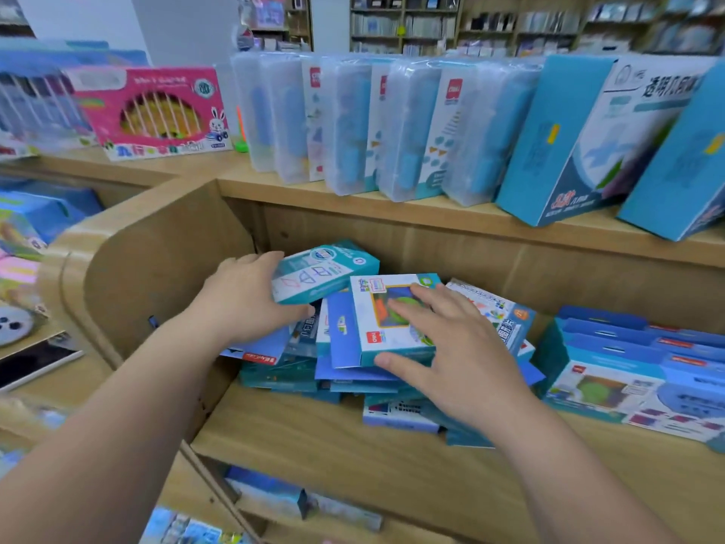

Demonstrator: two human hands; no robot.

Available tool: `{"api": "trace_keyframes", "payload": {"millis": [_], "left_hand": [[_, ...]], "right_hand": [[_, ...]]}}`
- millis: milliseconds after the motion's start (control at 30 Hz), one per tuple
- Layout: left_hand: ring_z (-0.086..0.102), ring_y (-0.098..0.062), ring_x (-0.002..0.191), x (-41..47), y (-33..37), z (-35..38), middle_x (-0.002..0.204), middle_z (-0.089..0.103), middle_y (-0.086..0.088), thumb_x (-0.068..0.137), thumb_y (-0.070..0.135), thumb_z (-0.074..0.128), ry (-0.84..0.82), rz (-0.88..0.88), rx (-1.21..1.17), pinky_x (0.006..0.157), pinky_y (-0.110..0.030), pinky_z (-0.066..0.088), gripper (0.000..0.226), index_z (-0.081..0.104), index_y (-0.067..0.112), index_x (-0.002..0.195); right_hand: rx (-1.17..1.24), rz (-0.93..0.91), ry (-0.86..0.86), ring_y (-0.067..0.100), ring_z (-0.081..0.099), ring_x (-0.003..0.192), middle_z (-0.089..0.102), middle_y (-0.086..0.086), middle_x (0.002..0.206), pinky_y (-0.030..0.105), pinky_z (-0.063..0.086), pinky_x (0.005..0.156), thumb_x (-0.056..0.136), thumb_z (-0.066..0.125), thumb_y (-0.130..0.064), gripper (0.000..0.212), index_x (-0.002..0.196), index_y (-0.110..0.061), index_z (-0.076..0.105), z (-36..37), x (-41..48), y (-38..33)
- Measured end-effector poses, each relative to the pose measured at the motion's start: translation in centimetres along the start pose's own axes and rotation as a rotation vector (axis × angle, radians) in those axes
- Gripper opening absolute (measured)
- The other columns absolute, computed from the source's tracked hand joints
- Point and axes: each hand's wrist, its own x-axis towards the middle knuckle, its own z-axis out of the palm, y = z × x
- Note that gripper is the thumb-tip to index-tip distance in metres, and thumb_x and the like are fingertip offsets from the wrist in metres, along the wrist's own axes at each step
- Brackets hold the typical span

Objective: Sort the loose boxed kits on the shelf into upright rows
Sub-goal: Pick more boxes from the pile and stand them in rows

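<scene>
Slippage looms: left hand (251,296) grips the teal kit (325,274), right hand (451,347) lies spread over the white kit (392,320); tugging either could spill the loose pile (298,371) nearward.

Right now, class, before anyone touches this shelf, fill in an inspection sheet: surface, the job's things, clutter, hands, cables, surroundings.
Surface: wooden middle shelf, bare wood along its front.
Job's things: loose pile of boxed kits lying flat and criss-crossed; teal box on top at the left; white-and-blue box on top in the middle; overlapping row of blue boxes at the right.
Clutter: nothing seen.
Hands: left hand grips the teal box; right hand rests with straight fingers on the white-and-blue box.
Cables: nothing seen.
Surroundings: upper shelf carries clear plastic cases, tall blue boxes and a pink box; blurred bookshelves behind.
</scene>
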Motion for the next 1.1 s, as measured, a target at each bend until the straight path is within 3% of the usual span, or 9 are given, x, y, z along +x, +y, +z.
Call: {"api": "trace_keyframes", "payload": {"millis": [100, 233, 433, 533, 667, 767, 867, 1000, 1100], "left_hand": [[0.045, -0.033, 0.123, -0.1, 0.2, 0.2, 0.135, 0.051, -0.01, 0.073, 0.064, 0.071, 0.028, -0.012, -0.008, 0.1, -0.043, 0.043, 0.098, 0.034, 0.017, 0.151], [0.046, -0.031, 0.12, -1.9, 0.1, -0.4, 0.134, 0.051, -0.007, 0.072, 0.066, 0.07, 0.2, 0.03, 0.039, 0.098, -0.045, 0.044, 0.1, 0.035, 0.016, 0.15], [0.043, -0.026, 0.119, -6.5, -1.0, -2.0, 0.134, 0.051, -0.006, 0.07, 0.064, 0.07, 0.363, 0.138, -0.092, 0.099, -0.043, 0.038, 0.098, 0.04, 0.014, 0.149], [0.041, -0.019, 0.12, -8.3, -0.8, -3.4, 0.135, 0.049, 0.001, 0.066, 0.07, 0.058, 0.322, 0.249, -0.154, 0.099, -0.035, 0.034, 0.1, 0.04, 0.017, 0.148], [0.037, -0.01, 0.127, -9.6, 0.6, -4.8, 0.139, 0.044, 0.009, 0.067, 0.073, 0.058, 0.242, 0.399, -0.158, 0.103, -0.03, 0.032, 0.098, 0.038, 0.022, 0.149], [0.038, -0.008, 0.128, -10.2, 2.0, -5.3, 0.14, 0.043, 0.012, 0.067, 0.072, 0.059, 0.187, 0.522, -0.143, 0.105, -0.024, 0.03, 0.098, 0.039, 0.023, 0.149], [0.039, -0.007, 0.128, -10.3, 3.7, -5.2, 0.14, 0.045, 0.011, 0.068, 0.069, 0.064, 0.159, 0.646, -0.15, 0.106, -0.015, 0.026, 0.095, 0.042, 0.021, 0.148], [0.043, -0.012, 0.13, -10.2, 6.8, -4.2, 0.141, 0.047, 0.007, 0.068, 0.062, 0.072, 0.149, 0.797, -0.158, 0.109, -0.024, 0.03, 0.093, 0.046, 0.019, 0.146], [0.044, -0.016, 0.133, -10.1, 10.1, -2.7, 0.143, 0.047, 0.006, 0.067, 0.055, 0.079, 0.137, 0.877, -0.171, 0.111, -0.04, 0.037, 0.092, 0.047, 0.019, 0.145]], "right_hand": [[-0.019, 0.02, 0.009, 0.015, 0.019, 0.149, 0.03, -0.017, 0.159, 0.035, 0.018, 0.123, 0.078, 0.051, -0.081, 0.076, 0.145, -0.047, 0.042, 0.1, -0.1, -0.5], [-0.054, 0.038, 0.019, 0.016, 0.021, 0.148, 0.031, -0.017, 0.158, 0.043, 0.021, 0.121, 0.068, 0.027, -0.089, 0.088, 0.145, -0.048, 0.042, 0.4, -0.1, -0.7], [-0.038, 0.033, 0.033, 0.015, 0.025, 0.146, 0.036, -0.015, 0.154, 0.044, 0.022, 0.12, 0.066, 0.026, -0.094, 0.094, 0.144, -0.043, 0.043, 0.4, 0.0, -0.9], [0.08, 0.032, 0.198, 0.014, 0.031, 0.144, 0.038, -0.011, 0.154, 0.043, 0.029, 0.118, 0.075, 0.038, -0.085, 0.088, 0.148, -0.036, 0.037, 0.2, 0.1, -1.4], [0.266, -0.07, 0.366, 0.004, 0.022, 0.147, 0.027, -0.012, 0.159, 0.035, 0.025, 0.12, 0.075, 0.057, -0.075, 0.093, 0.153, -0.032, 0.028, -1.1, -0.5, -2.1], [0.215, -0.198, 0.326, 0.004, 0.024, 0.147, 0.032, -0.013, 0.157, 0.038, 0.025, 0.12, 0.072, 0.063, -0.073, 0.093, 0.151, -0.032, 0.036, -2.8, -1.5, -2.0], [0.162, -0.243, 0.204, 0.002, 0.039, 0.137, 0.047, -0.018, 0.144, 0.04, 0.037, 0.114, 0.065, 0.066, -0.079, 0.092, 0.144, -0.034, 0.048, -4.9, -2.9, -0.8], [0.171, -0.092, 0.052, -0.005, 0.052, 0.117, 0.056, -0.027, 0.126, 0.023, 0.045, 0.1, 0.054, 0.067, -0.083, 0.097, 0.139, -0.04, 0.052, -7.7, -5.5, 1.4], [0.17, 0.022, -0.019, -0.005, 0.062, 0.096, 0.069, -0.022, 0.107, 0.023, 0.052, 0.085, 0.06, 0.063, -0.083, 0.075, 0.121, -0.041, 0.063, -9.0, -7.3, 3.5]]}}
